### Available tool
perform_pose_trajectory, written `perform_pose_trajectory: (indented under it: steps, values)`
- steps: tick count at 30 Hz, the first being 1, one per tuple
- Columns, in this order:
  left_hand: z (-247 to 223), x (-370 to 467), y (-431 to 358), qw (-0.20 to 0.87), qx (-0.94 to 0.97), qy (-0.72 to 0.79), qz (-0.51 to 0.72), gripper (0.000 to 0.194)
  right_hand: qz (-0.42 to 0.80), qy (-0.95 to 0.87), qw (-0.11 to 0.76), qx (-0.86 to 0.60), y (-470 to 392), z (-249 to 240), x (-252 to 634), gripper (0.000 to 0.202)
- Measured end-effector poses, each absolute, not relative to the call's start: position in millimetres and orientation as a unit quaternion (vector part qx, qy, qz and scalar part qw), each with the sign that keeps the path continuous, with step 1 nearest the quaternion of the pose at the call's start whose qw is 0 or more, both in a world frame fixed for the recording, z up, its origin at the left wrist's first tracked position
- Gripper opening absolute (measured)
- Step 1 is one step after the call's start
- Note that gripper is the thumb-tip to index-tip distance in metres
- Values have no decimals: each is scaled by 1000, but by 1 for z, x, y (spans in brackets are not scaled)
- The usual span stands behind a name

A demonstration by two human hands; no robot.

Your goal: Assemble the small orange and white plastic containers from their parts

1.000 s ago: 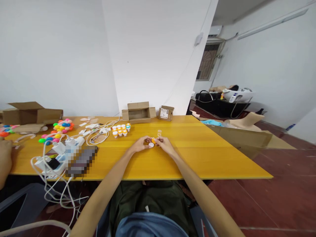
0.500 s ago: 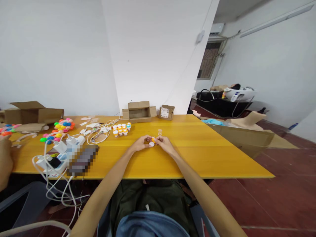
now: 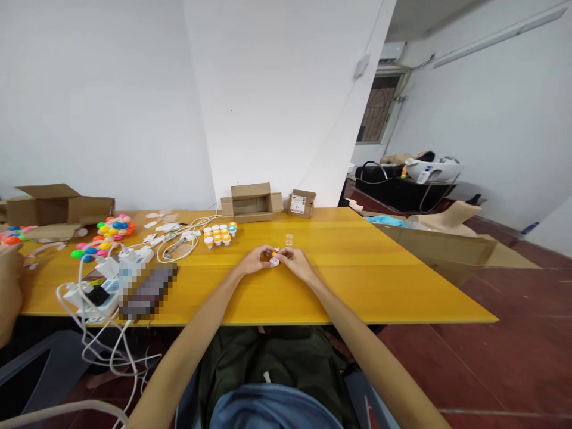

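Over the middle of the table, my left hand (image 3: 258,260) and my right hand (image 3: 295,262) meet around a small white-and-orange plastic piece (image 3: 274,261). Both hands have their fingertips closed on it. Its round white face shows at the lower side, with an orange part above; the fingers cover the rest. Just beyond my right hand stands a small clear plastic cup (image 3: 289,240). To the left, several similar white-and-orange pieces (image 3: 217,236) are grouped in rows, one of them with a teal band.
Left on the table (image 3: 357,286) lie a power strip (image 3: 109,298) with plugs and white cables, a blurred-out dark device (image 3: 149,292) and colourful balls (image 3: 116,226). Open cardboard boxes (image 3: 251,205) line the back. Another person's hand (image 3: 9,280) is at the far left edge.
My right fingers have shifted slightly left over the piece, and less of its orange part shows. My left hand stays almost in place.
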State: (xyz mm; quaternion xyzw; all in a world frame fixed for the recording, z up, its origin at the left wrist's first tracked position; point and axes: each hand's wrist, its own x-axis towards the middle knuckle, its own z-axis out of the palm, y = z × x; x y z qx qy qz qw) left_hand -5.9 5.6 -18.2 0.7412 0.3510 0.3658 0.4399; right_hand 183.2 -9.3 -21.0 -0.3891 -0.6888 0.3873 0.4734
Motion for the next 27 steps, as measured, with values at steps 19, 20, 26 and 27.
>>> perform_pose_trajectory:
  steps: [19,20,26,27]
  values:
    - [-18,-4,4,482,719,338,369,44,335,-715,474,-390,-15,-19,183,16]
    - [-17,-4,4,478,722,339,367,43,340,-710,479,-388,-15,-19,183,18]
    - [-17,-4,6,426,748,351,369,39,361,-688,496,-388,-8,-20,191,33]
    - [-18,-5,6,420,750,353,369,39,367,-686,493,-390,-7,-21,192,35]
